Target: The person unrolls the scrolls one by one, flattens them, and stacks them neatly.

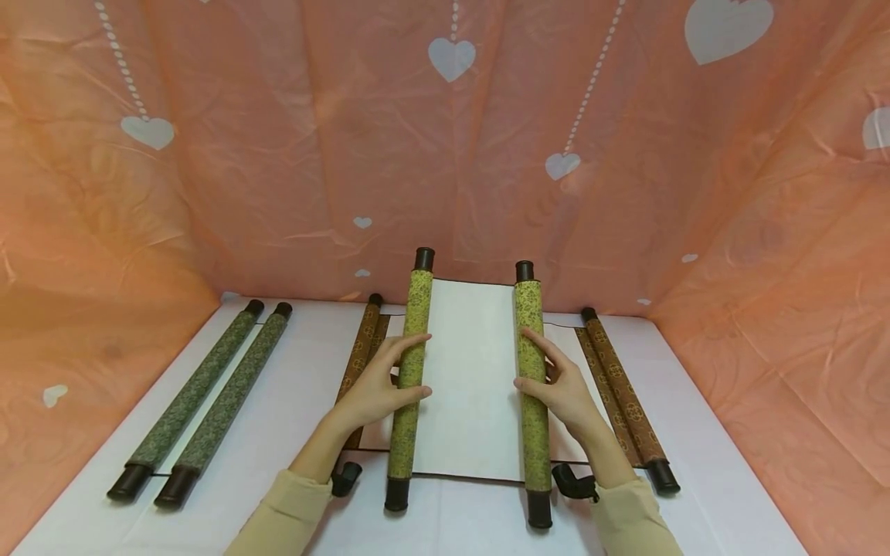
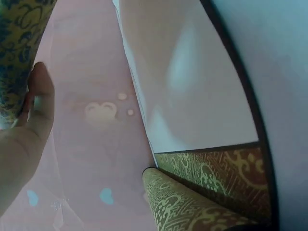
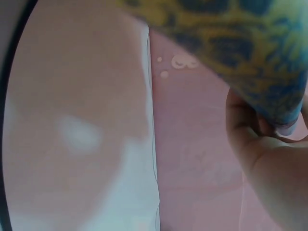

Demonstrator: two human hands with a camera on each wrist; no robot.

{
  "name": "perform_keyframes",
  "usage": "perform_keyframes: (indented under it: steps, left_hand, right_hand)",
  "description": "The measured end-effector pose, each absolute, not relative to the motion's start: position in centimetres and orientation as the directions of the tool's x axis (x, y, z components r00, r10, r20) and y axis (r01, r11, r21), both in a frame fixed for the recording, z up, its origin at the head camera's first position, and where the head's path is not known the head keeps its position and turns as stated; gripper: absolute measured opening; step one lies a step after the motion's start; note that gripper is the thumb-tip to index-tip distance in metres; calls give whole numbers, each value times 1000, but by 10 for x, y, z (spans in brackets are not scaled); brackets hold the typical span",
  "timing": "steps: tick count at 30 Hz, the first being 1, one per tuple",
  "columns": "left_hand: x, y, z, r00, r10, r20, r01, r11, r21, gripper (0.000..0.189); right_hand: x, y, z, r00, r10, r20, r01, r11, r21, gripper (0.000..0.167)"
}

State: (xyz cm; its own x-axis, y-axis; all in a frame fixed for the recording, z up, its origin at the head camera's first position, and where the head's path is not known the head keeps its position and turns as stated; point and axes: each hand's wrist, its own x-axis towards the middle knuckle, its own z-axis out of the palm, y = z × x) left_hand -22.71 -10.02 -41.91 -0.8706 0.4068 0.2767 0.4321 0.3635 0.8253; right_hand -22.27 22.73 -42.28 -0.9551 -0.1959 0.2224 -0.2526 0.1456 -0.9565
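A hanging scroll with yellow-green patterned rollers is partly unrolled, its white sheet (image 1: 473, 378) stretched between them. My left hand (image 1: 375, 386) grips the left roller (image 1: 420, 305) around its middle, thumb and fingers on either side. My right hand (image 1: 566, 390) holds the right roller (image 1: 535, 448) the same way. Beneath this scroll, a brown scroll (image 1: 622, 401) with gold patterning lies spread out, its middle hidden in the head view. The left wrist view shows the brown roller (image 2: 178, 202) and pale sheet below the raised yellow-green one. In the right wrist view, the patterned roller (image 3: 240, 43) is close and blurred.
To the left, a dark green scroll (image 1: 236, 386) lies slanted on the white tabletop (image 1: 313, 347), its two rollers a narrow strip apart. A peach curtain with white hearts (image 1: 452, 58) encloses the back and sides. Black wrist devices (image 1: 573, 483) sit by both sleeves.
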Motion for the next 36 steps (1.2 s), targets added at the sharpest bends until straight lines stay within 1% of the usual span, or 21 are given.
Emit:
perform_keyframes:
  steps: [3, 8, 12, 17, 21, 27, 32, 36]
  left_hand:
    - [-229, -102, -419, -872, 394, 291, 440, 367, 820, 78]
    - [-229, -106, -416, -867, 394, 305, 448, 351, 822, 78]
    - [-227, -110, -414, -865, 409, 289, 438, 339, 832, 80]
    - [-228, -117, -412, -858, 438, 267, 430, 329, 841, 81]
    - [-229, -121, -411, -861, 450, 238, 415, 349, 840, 81]
    - [-230, -123, -411, -869, 417, 266, 433, 383, 816, 69]
    - [-231, -125, -412, -875, 396, 277, 437, 403, 804, 67]
    - [-231, -127, -410, -872, 387, 299, 449, 395, 801, 65]
  right_hand:
    - [-224, 230, -425, -955, -195, 222, -259, 188, -947, 85]
    - [-224, 234, -425, -961, -169, 219, -257, 251, -933, 84]
    - [-223, 237, -422, -955, -183, 235, -271, 210, -939, 85]
    - [-221, 244, -420, -946, -212, 245, -288, 202, -936, 81]
    - [-220, 249, -417, -942, -227, 248, -295, 205, -933, 78]
    - [-220, 253, -414, -945, -235, 229, -274, 182, -944, 80]
    - [-223, 254, -415, -946, -242, 215, -263, 190, -946, 87]
    - [-223, 256, -415, -943, -238, 233, -289, 236, -928, 86]
